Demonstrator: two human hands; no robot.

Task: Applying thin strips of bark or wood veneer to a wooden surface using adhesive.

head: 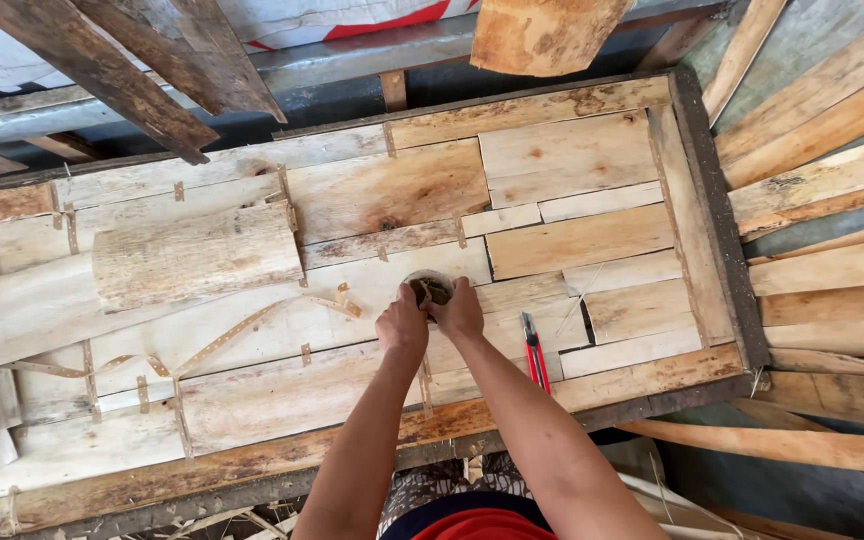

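On rough patchwork boards [572, 240], hands cup round tub [430, 290].

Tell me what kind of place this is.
Likely a rough woodworking shop: a worktable patched from wood offcuts, loose planks stacked around it, a red-handled tool lying by both hands, which meet at a small round container.

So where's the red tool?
In the head view, the red-handled tool lies on the wooden panel, just right of the right hand, near the panel's front edge.

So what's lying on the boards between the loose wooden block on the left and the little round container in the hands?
In the head view, a thin perforated strip curls across the boards between the block and the container; otherwise bare wood.
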